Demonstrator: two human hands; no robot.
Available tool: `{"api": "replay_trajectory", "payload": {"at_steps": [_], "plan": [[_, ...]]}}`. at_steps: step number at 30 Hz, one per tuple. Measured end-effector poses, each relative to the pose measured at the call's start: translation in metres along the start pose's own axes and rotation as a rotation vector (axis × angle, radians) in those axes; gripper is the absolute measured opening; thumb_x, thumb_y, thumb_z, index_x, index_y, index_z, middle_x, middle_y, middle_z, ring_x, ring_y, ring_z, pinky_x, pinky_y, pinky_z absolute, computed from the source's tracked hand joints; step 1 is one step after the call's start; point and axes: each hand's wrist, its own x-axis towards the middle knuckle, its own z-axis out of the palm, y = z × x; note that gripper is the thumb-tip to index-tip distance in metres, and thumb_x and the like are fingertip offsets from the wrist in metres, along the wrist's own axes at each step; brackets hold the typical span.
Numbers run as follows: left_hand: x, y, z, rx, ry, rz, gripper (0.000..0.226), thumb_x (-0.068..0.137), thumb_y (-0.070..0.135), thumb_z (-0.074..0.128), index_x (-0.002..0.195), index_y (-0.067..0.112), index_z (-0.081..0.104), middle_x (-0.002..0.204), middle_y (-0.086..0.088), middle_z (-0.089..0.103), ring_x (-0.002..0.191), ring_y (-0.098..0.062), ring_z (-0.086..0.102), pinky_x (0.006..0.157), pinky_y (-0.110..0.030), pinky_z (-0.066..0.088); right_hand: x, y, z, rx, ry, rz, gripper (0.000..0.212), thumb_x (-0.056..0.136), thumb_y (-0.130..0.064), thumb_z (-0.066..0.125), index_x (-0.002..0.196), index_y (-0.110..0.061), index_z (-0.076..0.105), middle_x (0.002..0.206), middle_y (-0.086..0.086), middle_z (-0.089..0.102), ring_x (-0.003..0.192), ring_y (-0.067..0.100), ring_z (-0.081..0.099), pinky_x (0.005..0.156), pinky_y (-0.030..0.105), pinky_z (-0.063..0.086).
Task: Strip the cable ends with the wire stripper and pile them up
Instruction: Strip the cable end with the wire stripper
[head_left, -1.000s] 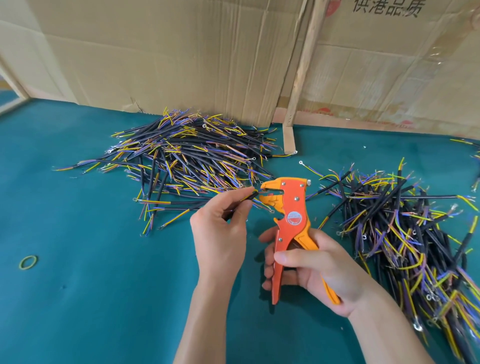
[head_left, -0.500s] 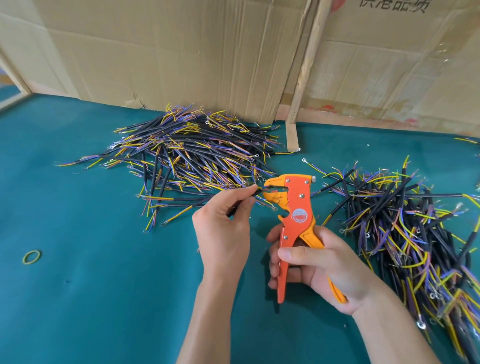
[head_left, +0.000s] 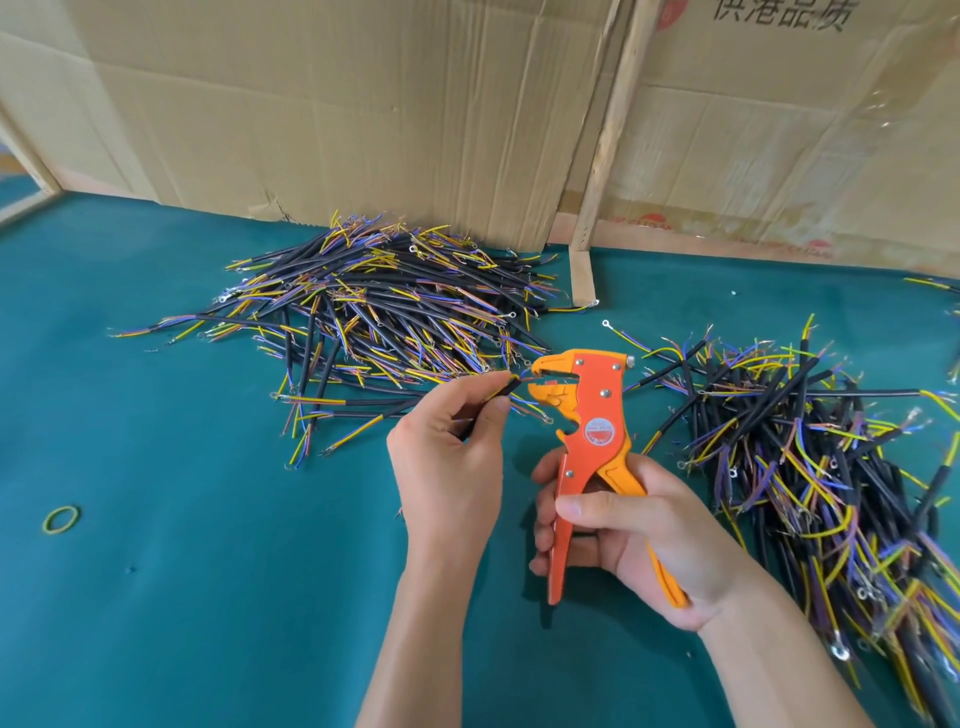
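Printed characters on the cardboard (head_left: 779, 104) are reading 供港品质. The right hand (head_left: 639, 525) is grasping the stripper (head_left: 587, 447), nose pointing to ten o'clock; the left hand (head_left: 447, 457) is pinching a cable (head_left: 501, 391) aimed at two o'clock.

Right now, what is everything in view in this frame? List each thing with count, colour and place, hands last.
stripper: one, orange and yellow, upright at centre, head open toward the left
held cable: one, black with coloured wires, its tip at the stripper's head
left pile: many cables, black with yellow, blue and brown wires, far centre-left
right pile: many like cables, right side
rubber band: one, yellow-green, near left
table: one, teal
cardboard: tan sheets, upright at the back
wooden strip: one, pale, leaning between the sheets
left hand: pinches the held cable
right hand: grips the stripper's handles
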Motion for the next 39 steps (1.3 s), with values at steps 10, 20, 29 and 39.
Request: {"api": "replay_trajectory", "payload": {"at_steps": [10,20,29,39], "plan": [[0.003,0.002,-0.002,-0.025,-0.131,-0.101,0.029,0.082,0.019,0.057,0.093,0.036,0.077,0.075,0.008,0.066,0.069,-0.012,0.060,0.063,-0.023,0.045,-0.001,0.000,0.001,-0.057,-0.037,0.058,0.038,0.070,-0.009,0.081,0.105,0.001,0.069,0.086,0.024,0.062,0.074,0.038,0.063,0.071,0.051,0.057],[0.007,-0.004,-0.009,-0.068,-0.197,-0.087,0.034,0.094,0.004,0.067,0.096,0.037,0.076,0.067,0.008,0.060,0.065,-0.012,0.052,0.061,-0.031,0.044,0.000,0.000,0.001,-0.050,-0.037,0.061,0.015,0.081,-0.007,0.074,0.095,-0.005,0.069,0.079,0.021,0.059,0.067,0.034,0.061,0.064,0.046,0.057],[0.007,-0.007,-0.010,-0.144,-0.172,-0.101,0.016,0.090,0.001,0.072,0.096,0.015,0.076,0.074,-0.006,0.074,0.063,-0.013,0.062,0.067,-0.028,0.054,-0.001,0.000,-0.003,-0.036,-0.056,0.069,0.018,0.080,-0.016,0.079,0.090,-0.008,0.066,0.075,0.018,0.056,0.061,0.032,0.056,0.058,0.043,0.055],[0.007,-0.010,-0.011,-0.173,-0.173,-0.120,0.016,0.087,0.000,0.075,0.085,0.016,0.075,0.063,0.004,0.066,0.057,-0.012,0.061,0.054,-0.014,0.041,0.001,0.001,0.000,-0.035,0.038,0.062,0.021,0.081,-0.023,0.079,0.075,-0.015,0.061,0.060,0.010,0.044,0.044,0.023,0.040,0.043,0.030,0.039]]}}
